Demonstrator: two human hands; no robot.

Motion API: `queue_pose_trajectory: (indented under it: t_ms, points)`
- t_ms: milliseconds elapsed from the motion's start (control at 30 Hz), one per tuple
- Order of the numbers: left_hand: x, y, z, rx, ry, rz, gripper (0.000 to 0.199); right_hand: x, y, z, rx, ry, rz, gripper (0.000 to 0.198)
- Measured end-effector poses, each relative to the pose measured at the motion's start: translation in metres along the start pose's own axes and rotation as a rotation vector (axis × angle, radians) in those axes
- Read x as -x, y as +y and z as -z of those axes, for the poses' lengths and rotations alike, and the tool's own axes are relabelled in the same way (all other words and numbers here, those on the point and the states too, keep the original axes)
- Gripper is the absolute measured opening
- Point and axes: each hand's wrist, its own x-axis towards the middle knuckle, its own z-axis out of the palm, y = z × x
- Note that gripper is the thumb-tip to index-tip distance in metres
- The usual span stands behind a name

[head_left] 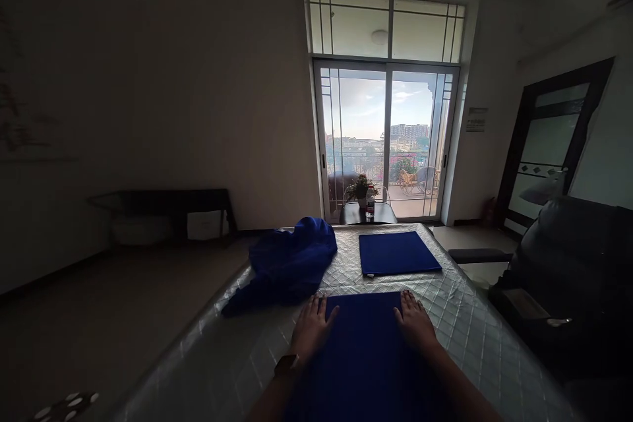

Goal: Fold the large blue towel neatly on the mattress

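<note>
On the quilted table [459, 316], a crumpled heap of blue cloth [287, 264] lies beyond the left fingertips, not yet folded, while one folded blue cloth [398, 252] sits finished just past the right fingertips. The blue cloth in hand [366, 343] lies flat beneath both palms — left hand [311, 326] and right hand [414, 320] pressing its far corners, fingers spread and gripping nothing — so by the look of it, it is partway smoothed.

You are looking along a tabletop [475, 330] covered in a shiny, quilted, diamond-stitched sheet. Nearest your edge, at the middle, a blue cloth [366, 356] lies spread flat, and both your hands rest on its far corners. Beyond it, toward the far edge and a little right of centre, a smaller folded blue cloth [398, 252] lies flat, apart from the first. At the far left corner a crumpled blue heap [289, 264] of fabric sits bunched up, one tail trailing along the left edge.
</note>
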Motion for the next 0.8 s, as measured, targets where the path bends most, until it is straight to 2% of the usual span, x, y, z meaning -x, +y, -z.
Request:
queue_pose_trajectory:
  t_ms: [100,200,300,400,500,567,633,700,800]
  points:
    - [-0.006,0.004,0.006,-0.079,-0.072,0.019,0.066,0.002,0.0,0.001,-0.006,0.003,-0.002,0.072]
    - [-0.012,0.029,0.006,-0.093,-0.074,-0.009,0.073,0.002,0.0,0.0,-0.019,0.016,0.006,0.071]
    - [-0.009,0.079,-0.009,-0.075,-0.102,-0.157,0.079,0.001,0.002,-0.001,-0.022,0.021,0.02,0.072]
    - [0.002,0.137,-0.036,-0.017,-0.174,-0.316,0.083,0.001,0.004,-0.002,-0.011,0.014,0.037,0.068]
    - [0.011,0.173,-0.06,0.036,-0.203,-0.379,0.081,0.001,0.006,-0.002,0.014,-0.001,0.068,0.066]
    - [0.011,0.177,-0.071,0.062,-0.197,-0.366,0.077,0.0,0.008,-0.003,0.026,-0.007,0.08,0.067]
    - [0.009,0.167,-0.075,0.073,-0.194,-0.343,0.073,-0.001,0.008,-0.003,0.026,-0.006,0.074,0.066]
    - [0.005,0.146,-0.073,0.05,-0.199,-0.312,0.074,-0.001,0.007,-0.003,0.016,-0.001,0.058,0.067]
    - [0.001,0.103,-0.056,-0.073,-0.185,-0.232,0.076,-0.001,0.005,0.0,0.006,0.007,0.039,0.071]
